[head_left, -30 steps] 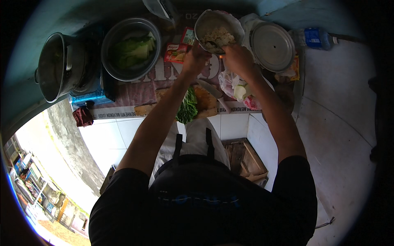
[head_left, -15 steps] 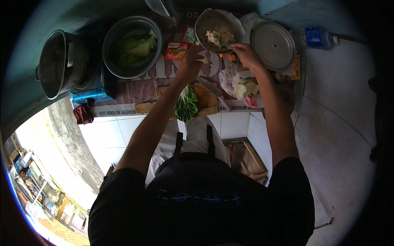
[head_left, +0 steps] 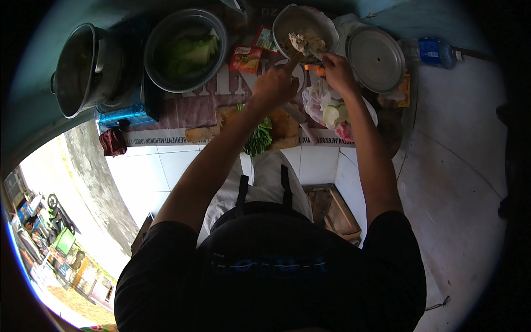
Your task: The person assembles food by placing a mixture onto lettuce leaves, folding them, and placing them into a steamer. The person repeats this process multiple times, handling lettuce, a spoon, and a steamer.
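A metal bowl (head_left: 280,23) of pale, crumbly food mix (head_left: 310,43) stands at the far middle. My right hand (head_left: 338,73) is closed around the handle of a spoon (head_left: 314,53), whose head carries a lump of the mix inside the bowl. From the left, my left hand (head_left: 275,87) reaches to the bowl's near rim, index finger stretched toward the spoon's lump; its other fingers look bent and partly hidden. Below it, leafy greens (head_left: 258,138) and a knife (head_left: 301,123) lie on a wooden cutting board (head_left: 285,133), partly covered by my left forearm.
Left are a basin (head_left: 151,66) of pale green leaves and a large pot (head_left: 72,83) on a blue stove (head_left: 126,115). Seasoning packets (head_left: 246,59) lie near the bowl. Right are a round lid (head_left: 376,61), a plastic bag (head_left: 315,99) with cut vegetable, and a bottle (head_left: 434,52).
My left hand has moved right, from beside the packets to the bowl's rim, its index finger now extended. The spoon in my right hand now holds up a lump. The view has shifted slightly.
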`<action>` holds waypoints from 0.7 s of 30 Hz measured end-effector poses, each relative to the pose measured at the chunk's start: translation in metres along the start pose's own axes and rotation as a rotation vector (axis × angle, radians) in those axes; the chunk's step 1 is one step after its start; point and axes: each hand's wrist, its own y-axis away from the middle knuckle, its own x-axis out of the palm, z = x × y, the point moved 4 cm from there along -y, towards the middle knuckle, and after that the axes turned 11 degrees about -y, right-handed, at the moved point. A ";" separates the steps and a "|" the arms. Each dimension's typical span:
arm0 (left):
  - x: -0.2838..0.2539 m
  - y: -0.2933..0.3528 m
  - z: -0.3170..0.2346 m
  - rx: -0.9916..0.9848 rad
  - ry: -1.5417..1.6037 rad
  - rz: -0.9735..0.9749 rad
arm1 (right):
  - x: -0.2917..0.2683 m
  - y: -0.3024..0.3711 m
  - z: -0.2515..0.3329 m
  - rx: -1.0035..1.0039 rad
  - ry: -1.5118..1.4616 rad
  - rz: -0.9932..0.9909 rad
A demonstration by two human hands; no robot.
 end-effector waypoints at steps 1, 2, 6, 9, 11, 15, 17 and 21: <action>-0.001 -0.015 -0.007 0.005 -0.120 0.001 | 0.000 0.001 0.003 0.000 0.028 -0.001; -0.003 -0.025 -0.011 0.012 -0.240 0.004 | 0.001 0.003 0.006 -0.018 0.044 -0.005; 0.000 -0.044 -0.012 -0.002 -0.282 0.117 | -0.001 0.007 0.006 0.046 -0.056 -0.062; 0.000 -0.039 -0.002 0.029 -0.324 0.108 | -0.002 0.005 0.001 0.053 -0.061 -0.073; 0.003 -0.036 0.002 0.046 -0.318 0.105 | -0.003 0.004 -0.003 0.054 -0.032 -0.069; 0.001 -0.026 0.010 0.133 -0.184 -0.037 | -0.005 0.006 -0.011 0.112 -0.082 -0.043; -0.006 -0.015 0.020 0.100 -0.114 -0.138 | -0.008 0.009 -0.014 0.208 -0.155 -0.036; -0.019 0.030 0.061 -0.093 0.178 -0.214 | -0.009 0.036 0.002 0.068 -0.205 -0.004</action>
